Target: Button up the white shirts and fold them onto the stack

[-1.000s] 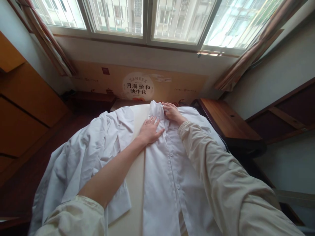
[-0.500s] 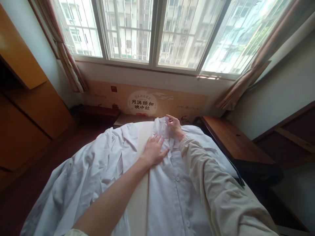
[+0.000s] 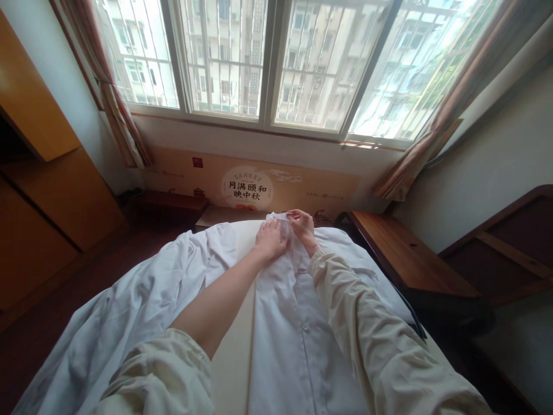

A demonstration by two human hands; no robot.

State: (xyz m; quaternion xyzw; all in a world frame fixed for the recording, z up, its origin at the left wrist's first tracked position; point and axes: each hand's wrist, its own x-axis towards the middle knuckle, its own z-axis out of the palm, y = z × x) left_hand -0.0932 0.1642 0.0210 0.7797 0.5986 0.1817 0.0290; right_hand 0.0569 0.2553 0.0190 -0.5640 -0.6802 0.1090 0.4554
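Note:
A white buttoned shirt [image 3: 280,328] lies spread over a pale board-like surface [image 3: 235,351], its button strip running toward me. My left hand [image 3: 271,239] rests on the cloth near the far end, fingers stretched forward and lying flat. Just right of it, my right hand [image 3: 301,225] pinches the shirt's far edge between thumb and fingers. More white cloth [image 3: 142,311] with loose folds hangs over the left side.
A wooden desk [image 3: 406,253] stands at the right, with a dark curved strip between it and the cloth. Wooden cabinets [image 3: 47,219] stand at the left. Ahead, a printed beige banner [image 3: 181,173] hangs below a barred window [image 3: 268,63] with tied curtains [image 3: 121,121].
My left hand has slid forward along the shirt, closer to my right hand. My right hand keeps its pinch at the far edge. The view has shifted slightly.

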